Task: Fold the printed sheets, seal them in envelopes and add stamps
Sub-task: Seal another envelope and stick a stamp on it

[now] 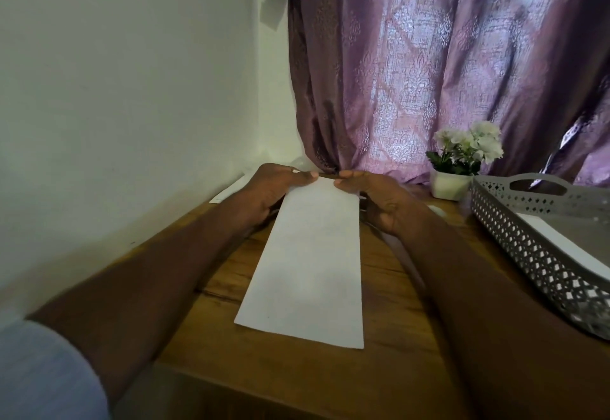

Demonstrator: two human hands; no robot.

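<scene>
A long white folded sheet lies lengthwise on the wooden table, its near end towards me. My left hand pinches the sheet's far left corner between thumb and fingers. My right hand pinches the far right corner, and the far end is lifted slightly off the table. More white paper pokes out behind my left hand at the table's back left, mostly hidden.
A grey perforated tray with a handle stands at the right and holds white paper. A small white pot of white flowers sits at the back. A purple curtain hangs behind, and a white wall runs along the left.
</scene>
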